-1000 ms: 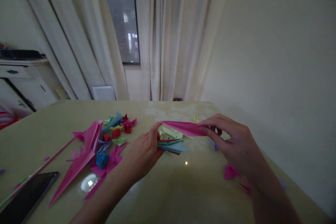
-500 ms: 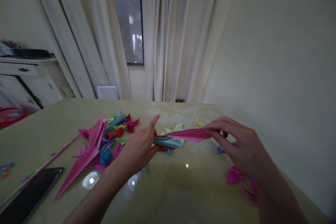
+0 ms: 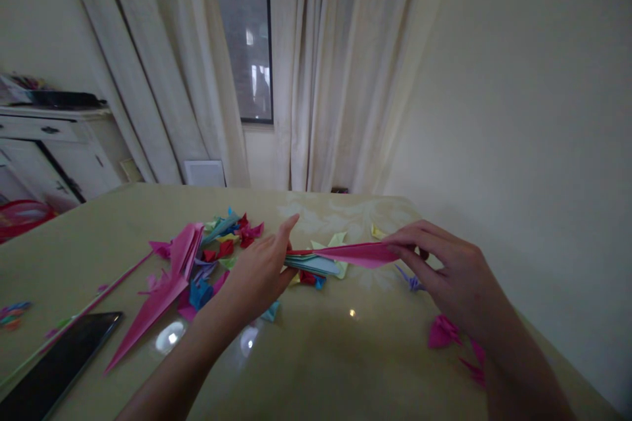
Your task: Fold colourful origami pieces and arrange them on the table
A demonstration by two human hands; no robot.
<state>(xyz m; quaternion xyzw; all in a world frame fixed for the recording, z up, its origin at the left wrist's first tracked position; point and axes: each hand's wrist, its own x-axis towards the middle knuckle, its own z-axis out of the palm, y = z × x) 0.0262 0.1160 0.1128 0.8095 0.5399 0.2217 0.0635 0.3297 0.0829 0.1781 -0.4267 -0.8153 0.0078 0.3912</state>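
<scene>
My left hand (image 3: 261, 263) is closed around one end of a layered piece of folded paper, its thumb raised. Light blue paper layers (image 3: 312, 265) stick out from that grip, under a thin red edge. From the same bundle a long pink paper flap (image 3: 360, 254) stretches right. Its far end is pinched between the thumb and fingers of my right hand (image 3: 434, 253). Beneath and behind the bundle lie a pale green folded paper (image 3: 340, 243) and small red and blue pieces. A purple paper crane (image 3: 411, 279) is on the table just below my right fingers.
On the left lies a large pink origami piece (image 3: 172, 276) among several small coloured paper foldings. A black phone-like slab (image 3: 64, 362) and a thin pink-green stick (image 3: 103, 296) are at the table's left. Pink foldings (image 3: 444, 331) lie near my right forearm; a wall rises to the right.
The light blue layers have tilted slightly downward and left beside my left hand. Both hands keep their grips with barely any movement; the view has shifted a little.
</scene>
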